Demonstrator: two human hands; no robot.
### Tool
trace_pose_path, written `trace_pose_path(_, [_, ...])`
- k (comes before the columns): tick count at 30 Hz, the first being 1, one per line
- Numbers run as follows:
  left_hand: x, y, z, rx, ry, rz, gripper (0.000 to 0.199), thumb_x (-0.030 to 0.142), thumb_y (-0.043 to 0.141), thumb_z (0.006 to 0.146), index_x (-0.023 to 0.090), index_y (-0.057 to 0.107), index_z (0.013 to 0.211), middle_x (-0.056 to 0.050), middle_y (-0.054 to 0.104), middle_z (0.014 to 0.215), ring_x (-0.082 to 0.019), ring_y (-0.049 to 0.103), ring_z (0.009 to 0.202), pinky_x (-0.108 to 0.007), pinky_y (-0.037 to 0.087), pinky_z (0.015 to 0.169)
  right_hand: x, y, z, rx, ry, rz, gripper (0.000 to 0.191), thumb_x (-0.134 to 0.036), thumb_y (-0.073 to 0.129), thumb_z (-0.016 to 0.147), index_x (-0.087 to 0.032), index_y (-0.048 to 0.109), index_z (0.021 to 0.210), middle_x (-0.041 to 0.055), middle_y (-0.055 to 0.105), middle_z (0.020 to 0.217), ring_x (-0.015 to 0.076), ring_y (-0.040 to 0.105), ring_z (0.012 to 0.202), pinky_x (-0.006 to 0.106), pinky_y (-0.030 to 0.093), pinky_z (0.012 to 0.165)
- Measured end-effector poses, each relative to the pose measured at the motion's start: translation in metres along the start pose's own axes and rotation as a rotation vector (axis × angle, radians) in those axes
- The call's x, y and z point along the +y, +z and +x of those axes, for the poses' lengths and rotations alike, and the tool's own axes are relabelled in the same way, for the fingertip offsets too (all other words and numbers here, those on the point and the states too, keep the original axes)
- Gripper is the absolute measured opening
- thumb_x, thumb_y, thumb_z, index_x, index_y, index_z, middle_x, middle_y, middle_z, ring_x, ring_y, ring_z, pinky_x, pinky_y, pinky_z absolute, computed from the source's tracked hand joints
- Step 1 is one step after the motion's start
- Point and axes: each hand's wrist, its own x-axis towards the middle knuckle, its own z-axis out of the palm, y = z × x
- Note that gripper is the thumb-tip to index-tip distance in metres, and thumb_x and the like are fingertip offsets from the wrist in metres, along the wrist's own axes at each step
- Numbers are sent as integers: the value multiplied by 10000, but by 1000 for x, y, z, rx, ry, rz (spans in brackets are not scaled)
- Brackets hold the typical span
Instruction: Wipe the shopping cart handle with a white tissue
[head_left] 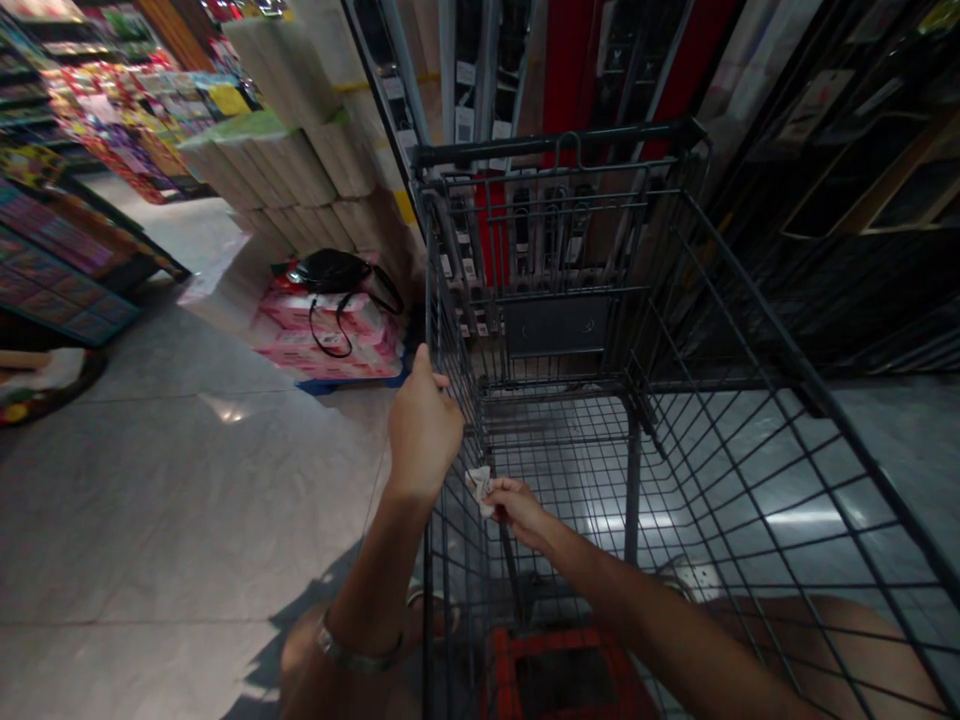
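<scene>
A dark wire shopping cart (559,150) stretches out in front of me. My left hand (424,430) is closed on its left side rim, with one finger stretched forward along it. Inside the basket, my right hand (519,508) pinches a crumpled piece of white tissue (480,490). The tissue is close against the wires of the cart's left wall, just below my left hand; whether it touches them I cannot tell. Toward me, at the bottom of the view, there is a red-orange frame (502,665) with a dark centre, seen through the wires.
Pink-and-white packs (330,340) with a black bag (330,270) on top sit on a blue base (319,386) to the left. Behind them rise stacks of wrapped paper rolls (262,165). Shelves of hanging goods (480,90) stand beyond the cart. Grey tiled floor (187,520) lies left.
</scene>
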Motion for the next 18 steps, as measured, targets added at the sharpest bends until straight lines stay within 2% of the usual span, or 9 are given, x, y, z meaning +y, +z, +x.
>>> trace_pose_path(4, [0,0,0,-1,-2,-12,624,63,387,765,108,366,1387,-83,678,1033,-188,626,961,-309,466,881,5,-4,5,47,-40,-92,131,-133,619,483,-188,513,537,-66,515,501,74,417,454,211,263,456])
trace_pose_path(9, [-1,2,1,-4,-19,-22,623,58,377,767,95,362,1388,-102,678,1049,-209,627,966,-330,474,874,10,-15,12,310,-193,-405,159,-122,617,550,-195,482,510,-50,496,483,107,451,487,229,343,488])
trace_pose_path(12, [-1,3,1,-2,-17,-12,647,56,394,755,112,348,1398,-88,681,1044,-206,626,972,-321,475,863,-6,-33,14,412,-318,-538,92,-103,562,620,-182,565,668,-10,587,631,145,537,605,257,423,585])
trace_pose_path(14, [-1,3,1,-2,-24,-8,662,55,408,744,129,344,1399,-77,680,1037,-196,628,961,-308,476,851,-23,-51,13,461,-362,-630,185,-97,526,667,-174,604,817,20,631,770,168,576,721,280,444,675])
trace_pose_path(16, [-1,2,1,-7,-29,-7,661,53,408,742,131,346,1395,-73,677,1039,-186,628,956,-300,474,851,-40,-71,9,518,-403,-925,281,-101,493,726,-180,618,965,47,650,930,192,595,867,300,440,773])
trace_pose_path(18, [-1,2,1,-19,-24,-2,649,60,399,757,116,329,1400,-79,671,1046,-182,626,951,-298,475,852,-50,-88,3,548,-352,-1220,340,-82,461,765,-176,616,1053,80,635,1053,208,592,955,304,422,823])
